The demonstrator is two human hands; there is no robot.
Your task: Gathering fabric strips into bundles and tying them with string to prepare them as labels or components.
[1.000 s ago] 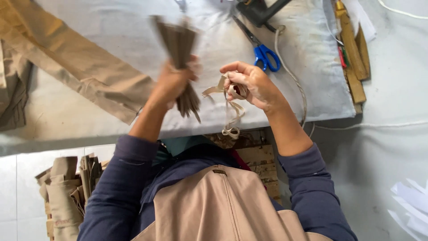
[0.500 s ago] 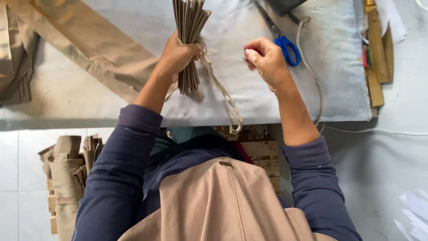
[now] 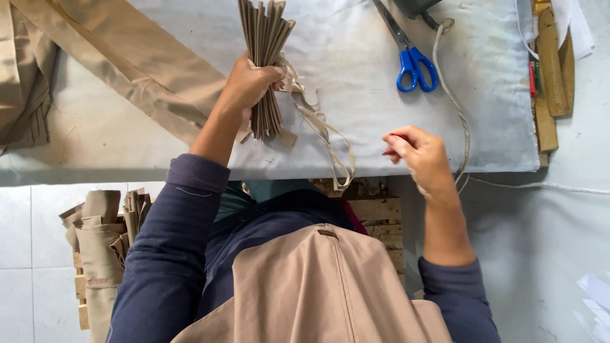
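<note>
One bundle (image 3: 264, 60), one scissors (image 3: 413, 63).

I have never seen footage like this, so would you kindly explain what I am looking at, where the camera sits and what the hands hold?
There is no machine here: a person works with two bare hands, and the one camera sits on the person's head, looking down over a tan apron. The left hand grips a bundle of folded tan fabric pieces, held upright over the grey padded table, with a loose fabric tie trailing from it. The right hand pinches a small red object; what it is cannot be told. On the table lie blue-handled scissors, a long tan fabric strip and a pale cord. More tan fabric is stacked lower left.
</note>
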